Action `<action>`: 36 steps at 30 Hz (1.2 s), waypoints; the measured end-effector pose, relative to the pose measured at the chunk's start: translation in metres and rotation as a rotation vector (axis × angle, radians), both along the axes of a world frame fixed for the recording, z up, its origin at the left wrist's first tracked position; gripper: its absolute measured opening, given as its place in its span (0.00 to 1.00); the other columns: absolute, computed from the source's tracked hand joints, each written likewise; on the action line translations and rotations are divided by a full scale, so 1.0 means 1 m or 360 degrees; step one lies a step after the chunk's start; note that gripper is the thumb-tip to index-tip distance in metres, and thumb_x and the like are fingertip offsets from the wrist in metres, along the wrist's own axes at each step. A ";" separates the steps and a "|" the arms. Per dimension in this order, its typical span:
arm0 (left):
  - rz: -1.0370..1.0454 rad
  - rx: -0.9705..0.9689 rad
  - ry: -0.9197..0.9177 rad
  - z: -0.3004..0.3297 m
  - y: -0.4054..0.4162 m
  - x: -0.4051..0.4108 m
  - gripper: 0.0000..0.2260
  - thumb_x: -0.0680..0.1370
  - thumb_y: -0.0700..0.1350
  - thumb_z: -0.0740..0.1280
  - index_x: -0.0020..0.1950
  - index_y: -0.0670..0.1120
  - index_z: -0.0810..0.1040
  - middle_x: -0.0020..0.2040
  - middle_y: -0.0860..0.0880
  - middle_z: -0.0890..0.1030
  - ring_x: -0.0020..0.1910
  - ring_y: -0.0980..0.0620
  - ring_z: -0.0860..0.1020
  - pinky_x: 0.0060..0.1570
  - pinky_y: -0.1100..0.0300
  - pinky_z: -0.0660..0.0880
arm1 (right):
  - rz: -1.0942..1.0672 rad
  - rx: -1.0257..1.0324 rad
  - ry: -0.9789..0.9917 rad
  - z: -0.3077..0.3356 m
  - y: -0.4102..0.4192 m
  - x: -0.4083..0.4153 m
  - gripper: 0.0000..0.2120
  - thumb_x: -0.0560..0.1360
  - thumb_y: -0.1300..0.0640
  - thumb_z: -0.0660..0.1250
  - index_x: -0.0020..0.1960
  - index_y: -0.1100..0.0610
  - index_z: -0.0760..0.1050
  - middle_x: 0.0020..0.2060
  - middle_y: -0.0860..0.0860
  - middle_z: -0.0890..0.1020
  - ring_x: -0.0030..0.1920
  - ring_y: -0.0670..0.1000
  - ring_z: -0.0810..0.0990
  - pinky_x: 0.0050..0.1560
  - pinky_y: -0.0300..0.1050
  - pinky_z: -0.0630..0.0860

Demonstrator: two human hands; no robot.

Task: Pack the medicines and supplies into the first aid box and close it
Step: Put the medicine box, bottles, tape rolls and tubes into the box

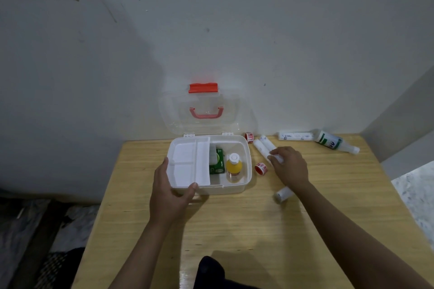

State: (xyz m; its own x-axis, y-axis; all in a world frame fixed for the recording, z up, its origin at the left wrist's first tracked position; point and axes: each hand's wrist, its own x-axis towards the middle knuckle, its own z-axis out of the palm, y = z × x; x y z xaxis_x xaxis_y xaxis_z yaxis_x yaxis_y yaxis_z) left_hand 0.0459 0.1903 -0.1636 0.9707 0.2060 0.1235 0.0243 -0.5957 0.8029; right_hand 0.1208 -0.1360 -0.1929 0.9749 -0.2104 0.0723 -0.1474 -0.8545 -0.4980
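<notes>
Left hand (170,191) grips our tray (189,163); right hand (290,166) pinches gauze rolls (264,146). Risk: one roll slips, rolls tableward.

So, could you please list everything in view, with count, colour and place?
box: 1, white, open, on table near wall
lid: 1, clear with red latch and handle, upright against wall
tray: 1, white, in box's left half
carton: 1, green, in box
yellow bottle: 1, white cap, in box, right of carton
rolls: 4, white, on table right of box
tape rolls: 2, red and white, right of box
green-label bottle: 1, white, lying at far right
table: 1, light wood
left hand: holds tray's near edge
right hand: grips a roll
</notes>
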 end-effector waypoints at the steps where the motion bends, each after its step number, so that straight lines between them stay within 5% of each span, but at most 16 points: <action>1: 0.0001 0.0003 -0.0001 0.000 0.000 0.000 0.44 0.63 0.65 0.68 0.74 0.51 0.57 0.70 0.51 0.65 0.66 0.51 0.66 0.55 0.50 0.75 | 0.0020 -0.0018 0.0015 0.001 0.000 -0.001 0.14 0.74 0.48 0.67 0.56 0.52 0.79 0.57 0.53 0.80 0.53 0.54 0.77 0.49 0.49 0.75; 6: 0.0014 0.0011 -0.0035 0.000 -0.002 0.000 0.43 0.64 0.61 0.70 0.74 0.50 0.57 0.70 0.50 0.65 0.65 0.54 0.65 0.53 0.55 0.73 | 0.0135 -0.0118 0.0119 0.003 -0.003 -0.010 0.21 0.73 0.45 0.69 0.63 0.51 0.75 0.64 0.53 0.76 0.61 0.54 0.74 0.55 0.50 0.73; 13: 0.0023 0.0013 -0.0038 -0.001 -0.002 0.000 0.43 0.64 0.59 0.72 0.74 0.50 0.57 0.70 0.50 0.65 0.65 0.55 0.65 0.53 0.56 0.72 | 0.0033 0.0187 -0.0096 0.006 0.000 -0.011 0.16 0.69 0.61 0.72 0.56 0.58 0.80 0.53 0.58 0.82 0.51 0.55 0.78 0.49 0.42 0.71; 19: 0.0019 0.0013 -0.0057 -0.001 -0.001 0.000 0.43 0.65 0.58 0.72 0.74 0.49 0.57 0.71 0.51 0.65 0.65 0.57 0.63 0.54 0.57 0.70 | 0.0026 0.0518 -0.0387 0.039 0.001 -0.022 0.15 0.68 0.63 0.74 0.54 0.59 0.81 0.51 0.57 0.83 0.47 0.49 0.78 0.46 0.45 0.78; 25: 0.0016 -0.0005 -0.0038 -0.003 -0.001 0.000 0.44 0.64 0.63 0.71 0.74 0.51 0.57 0.71 0.51 0.65 0.65 0.56 0.64 0.54 0.56 0.72 | 0.0185 0.0769 -0.0610 0.097 0.013 -0.039 0.12 0.70 0.62 0.73 0.51 0.53 0.81 0.50 0.50 0.81 0.51 0.42 0.79 0.43 0.36 0.80; 31: 0.0024 -0.0007 -0.0045 -0.003 -0.001 -0.001 0.43 0.65 0.59 0.74 0.74 0.51 0.57 0.70 0.51 0.65 0.64 0.57 0.63 0.53 0.56 0.72 | 0.0305 0.0744 -0.0312 0.130 0.034 -0.034 0.06 0.70 0.59 0.72 0.46 0.51 0.82 0.43 0.45 0.82 0.46 0.46 0.80 0.41 0.40 0.78; 36: 0.0025 -0.0014 -0.0042 -0.005 0.000 0.000 0.43 0.66 0.56 0.75 0.74 0.50 0.57 0.70 0.51 0.65 0.65 0.57 0.63 0.54 0.56 0.71 | 0.0405 0.0420 0.0044 0.138 0.052 -0.008 0.08 0.70 0.56 0.71 0.49 0.53 0.83 0.44 0.48 0.83 0.43 0.44 0.77 0.36 0.33 0.68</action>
